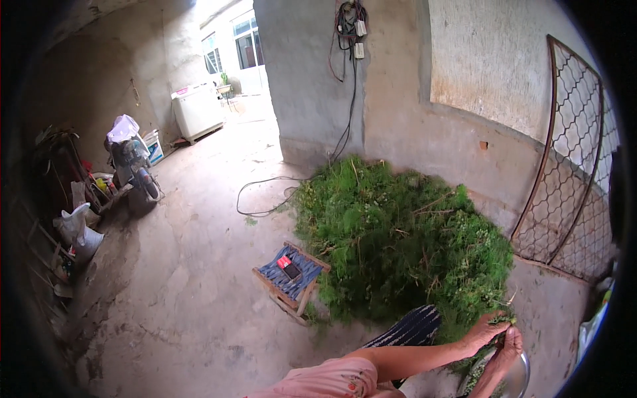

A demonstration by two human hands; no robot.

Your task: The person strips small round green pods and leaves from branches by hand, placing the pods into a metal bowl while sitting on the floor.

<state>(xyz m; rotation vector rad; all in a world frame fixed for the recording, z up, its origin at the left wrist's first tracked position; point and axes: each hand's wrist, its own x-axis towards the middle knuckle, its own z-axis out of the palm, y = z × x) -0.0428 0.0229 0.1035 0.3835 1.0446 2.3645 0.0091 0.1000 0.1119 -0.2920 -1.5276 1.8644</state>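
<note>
At the lower right, my left hand point(485, 332) and my right hand point(510, 343) meet, fingers pinched on a small green plant sprig point(508, 321). A pale root or stem end sticks up above them. Beneath my right forearm is a round metal basin point(522, 373) holding small green pieces, partly hidden by the arm. Beyond my hands, a large heap of feathery green plants point(398, 234) with stems and small round green clusters lies on the floor against the wall.
Left of the heap stands a low wooden stool point(286, 293) with a woven seat, carrying a phone point(289, 268) and a red packet point(283, 261). A black cable point(239, 199) loops on the floor. A metal lattice grille point(562, 174) leans right; a motorcycle point(137, 169) and sacks stand left.
</note>
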